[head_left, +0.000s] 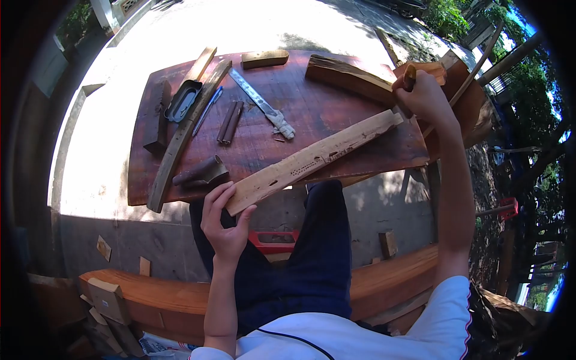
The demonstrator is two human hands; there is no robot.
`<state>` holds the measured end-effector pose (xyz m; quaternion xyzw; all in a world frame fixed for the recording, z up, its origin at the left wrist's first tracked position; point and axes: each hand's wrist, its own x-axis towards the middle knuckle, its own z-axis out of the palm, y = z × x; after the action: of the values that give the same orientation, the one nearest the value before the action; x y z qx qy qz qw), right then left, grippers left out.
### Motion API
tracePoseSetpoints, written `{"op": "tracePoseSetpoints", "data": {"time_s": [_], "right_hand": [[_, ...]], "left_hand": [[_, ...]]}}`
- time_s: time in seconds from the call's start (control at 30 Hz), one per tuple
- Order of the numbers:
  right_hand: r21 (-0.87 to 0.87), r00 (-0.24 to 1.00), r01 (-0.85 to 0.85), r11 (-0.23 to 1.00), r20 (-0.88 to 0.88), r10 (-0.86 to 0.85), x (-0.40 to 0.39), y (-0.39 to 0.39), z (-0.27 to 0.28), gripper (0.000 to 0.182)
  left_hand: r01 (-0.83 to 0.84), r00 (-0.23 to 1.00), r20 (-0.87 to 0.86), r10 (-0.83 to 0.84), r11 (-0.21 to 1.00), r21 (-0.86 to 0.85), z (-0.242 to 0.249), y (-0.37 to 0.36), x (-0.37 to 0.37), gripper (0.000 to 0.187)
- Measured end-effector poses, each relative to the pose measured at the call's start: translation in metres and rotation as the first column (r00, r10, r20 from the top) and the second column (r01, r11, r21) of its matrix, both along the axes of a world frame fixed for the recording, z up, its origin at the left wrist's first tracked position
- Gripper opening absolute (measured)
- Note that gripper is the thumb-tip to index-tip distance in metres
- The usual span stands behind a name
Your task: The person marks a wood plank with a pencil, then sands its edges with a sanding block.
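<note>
A pale wooden board [318, 157] with dark marks lies slantwise over the near edge of a reddish table [288, 93]. My left hand [225, 222] grips its lower left end, thumb on one side and fingers on the other. At the table's right, my right hand [425, 99] is closed around a tool with a wooden handle [410, 77], whose lower part reaches down near the board's far end. A thick wood block [351, 78] rests just left of that hand.
On the table are a long wood strip [186, 138], a black tray [183, 101], a blue pen [207, 111], brown tubes [230, 123], a wrapped-handle blade [261, 103], a curved brown piece [201, 172] and a small block [264, 58]. Wooden beams [390, 273] lie behind my legs.
</note>
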<state>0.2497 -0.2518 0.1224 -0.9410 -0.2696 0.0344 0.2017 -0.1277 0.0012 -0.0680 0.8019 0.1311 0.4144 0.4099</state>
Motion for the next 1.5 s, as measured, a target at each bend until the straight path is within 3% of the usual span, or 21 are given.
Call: {"op": "tracePoseSetpoints", "data": {"time_s": [0.07, 0.17, 0.27, 0.37, 0.47, 0.57, 0.6, 0.7, 0.8, 0.9, 1.0, 1.1, 1.13, 1.2, 1.27, 1.37, 1.4, 1.5], "right_hand": [[0.338, 0.969, -0.027, 0.941, -0.224, 0.108, -0.009, -0.001, 0.003, 0.021], [-0.046, 0.987, -0.122, 0.991, 0.100, 0.126, -0.001, -0.007, -0.003, 0.023], [0.190, 0.990, -0.087, 0.978, -0.091, 0.106, 0.014, -0.010, -0.010, 0.026], [0.045, 0.987, -0.156, 0.987, 0.051, 0.154, 0.017, -0.011, -0.007, 0.028], [0.079, 0.998, -0.035, 0.996, 0.056, 0.030, 0.021, -0.011, -0.008, 0.028], [0.102, 0.987, -0.090, 0.991, -0.122, 0.102, -0.005, -0.001, 0.001, 0.029], [-0.069, 0.994, -0.073, 0.995, 0.073, 0.078, -0.010, 0.001, 0.004, 0.026], [0.233, 0.982, -0.095, 0.968, -0.138, 0.130, -0.012, 0.004, 0.000, 0.023], [-0.037, 0.996, -0.055, 0.998, 0.064, 0.057, -0.001, -0.001, 0.000, 0.023], [0.156, 0.992, -0.061, 0.986, -0.103, 0.078, 0.003, -0.005, -0.003, 0.026], [-0.053, 0.997, 0.022, 0.998, 0.080, -0.018, 0.001, -0.007, 0.002, 0.027], [0.146, 0.993, 0.062, 0.987, -0.112, -0.046, 0.005, -0.014, -0.007, 0.025], [0.256, 0.935, 0.136, 0.957, -0.353, -0.038, -0.030, 0.000, 0.010, 0.023], [0.057, 0.988, 0.138, 0.989, -0.073, -0.134, -0.029, 0.001, 0.009, 0.021], [-0.096, 0.967, 0.163, 0.982, 0.213, -0.140, -0.032, 0.001, 0.001, 0.017], [0.270, 0.967, -0.123, 0.955, -0.183, 0.177, -0.064, 0.009, 0.000, 0.018], [0.252, 0.982, -0.092, 0.963, -0.138, 0.130, -0.057, 0.003, -0.003, 0.019], [-0.133, 0.973, 0.152, 0.979, 0.192, -0.125, -0.032, -0.004, -0.006, 0.019]], "left_hand": [[-0.002, 1.000, -0.002, 0.002, 1.000, 0.001, 0.001, 0.000, 0.001, 0.054], [-0.006, 1.000, -0.009, 0.006, 1.000, -0.002, 0.001, 0.000, -0.001, 0.053], [-0.010, 1.000, 0.000, 0.010, 1.000, 0.011, 0.001, 0.001, 0.002, 0.053], [-0.020, 1.000, 0.006, 0.020, 1.000, 0.014, 0.001, 0.000, 0.001, 0.054], [0.006, 1.000, -0.006, -0.007, 1.000, -0.011, 0.000, 0.002, 0.000, 0.052], [0.000, 1.000, 0.003, 0.000, 1.000, -0.009, -0.001, 0.001, 0.000, 0.053], [0.000, 1.000, 0.003, 0.000, 1.000, -0.010, -0.001, 0.001, 0.000, 0.053], [0.006, 1.000, 0.013, -0.006, 1.000, -0.010, -0.001, 0.002, 0.001, 0.053], [-0.002, 1.000, 0.014, 0.003, 1.000, -0.006, 0.000, 0.001, 0.000, 0.052], [0.006, 1.000, 0.024, -0.006, 1.000, 0.000, 0.000, 0.002, 0.002, 0.052], [-0.011, 1.000, 0.025, 0.011, 1.000, -0.005, 0.000, 0.000, 0.002, 0.052], [-0.007, 0.999, 0.032, 0.007, 1.000, -0.007, 0.000, 0.001, 0.002, 0.052], [-0.009, 0.999, 0.033, 0.010, 1.000, -0.011, 0.000, 0.000, 0.002, 0.053], [-0.011, 0.999, 0.037, 0.012, 1.000, -0.011, 0.001, 0.000, 0.004, 0.052], [-0.010, 0.999, 0.033, 0.010, 1.000, -0.012, 0.002, -0.003, 0.003, 0.052], [-0.012, 0.999, 0.039, 0.012, 1.000, -0.013, 0.003, -0.007, 0.008, 0.051], [-0.012, 0.999, 0.042, 0.012, 1.000, -0.011, 0.003, -0.007, 0.009, 0.051], [-0.007, 0.999, 0.040, 0.008, 1.000, -0.019, 0.000, -0.011, 0.006, 0.051]]}}
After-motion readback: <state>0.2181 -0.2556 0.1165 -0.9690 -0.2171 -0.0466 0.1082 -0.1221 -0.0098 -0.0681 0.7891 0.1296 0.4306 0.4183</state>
